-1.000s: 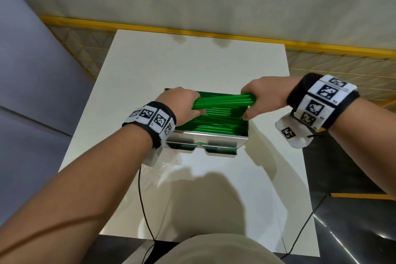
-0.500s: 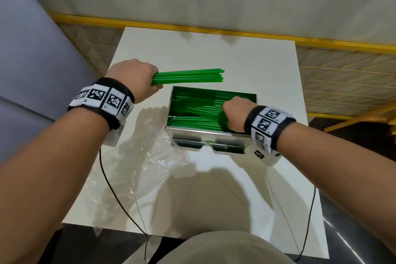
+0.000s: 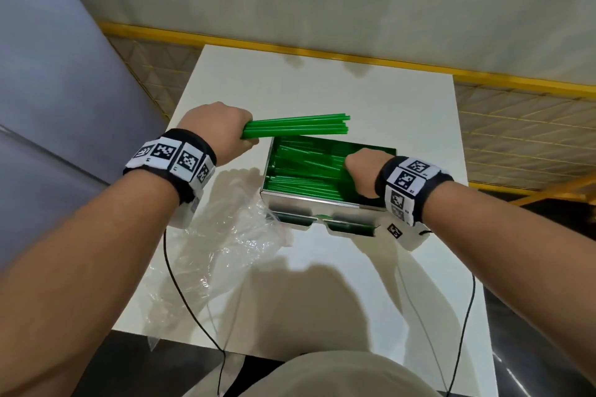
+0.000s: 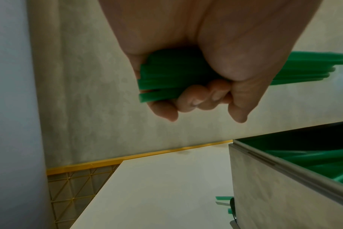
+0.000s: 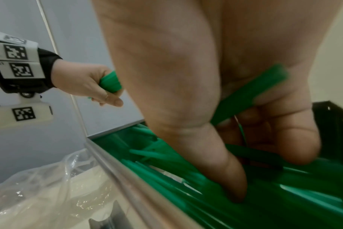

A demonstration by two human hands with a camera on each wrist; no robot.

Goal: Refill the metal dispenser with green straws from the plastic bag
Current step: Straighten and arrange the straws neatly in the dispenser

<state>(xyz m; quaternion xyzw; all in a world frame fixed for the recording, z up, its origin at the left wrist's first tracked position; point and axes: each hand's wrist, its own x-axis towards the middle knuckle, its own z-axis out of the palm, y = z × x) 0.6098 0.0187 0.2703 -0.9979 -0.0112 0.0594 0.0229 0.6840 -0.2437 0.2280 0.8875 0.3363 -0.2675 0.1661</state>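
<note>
My left hand (image 3: 216, 126) (image 4: 196, 99) grips one end of a bundle of green straws (image 3: 300, 127) (image 4: 161, 80). It holds the bundle level above the far left corner of the open metal dispenser (image 3: 309, 206) (image 4: 264, 193). My right hand (image 3: 364, 171) (image 5: 186, 93) is down inside the dispenser at its right end. Its fingers curl around a few of the green straws (image 5: 251, 99) lying there, and its thumb is pushed into the pile (image 3: 303, 167) (image 5: 284, 201). The clear plastic bag (image 3: 225, 245) (image 5: 39, 186) lies crumpled and flat left of the dispenser.
The dispenser stands mid-table on a white table (image 3: 322, 90) with a wall behind it. Black cables (image 3: 180, 287) hang from both wrists over the near edge. A stray green straw end (image 4: 221, 198) shows at the dispenser's base.
A second ago both hands held the bundle over the dispenser. The right hand let go and dropped into the dispenser; the left carried the bundle left and back, and has barely moved since.
</note>
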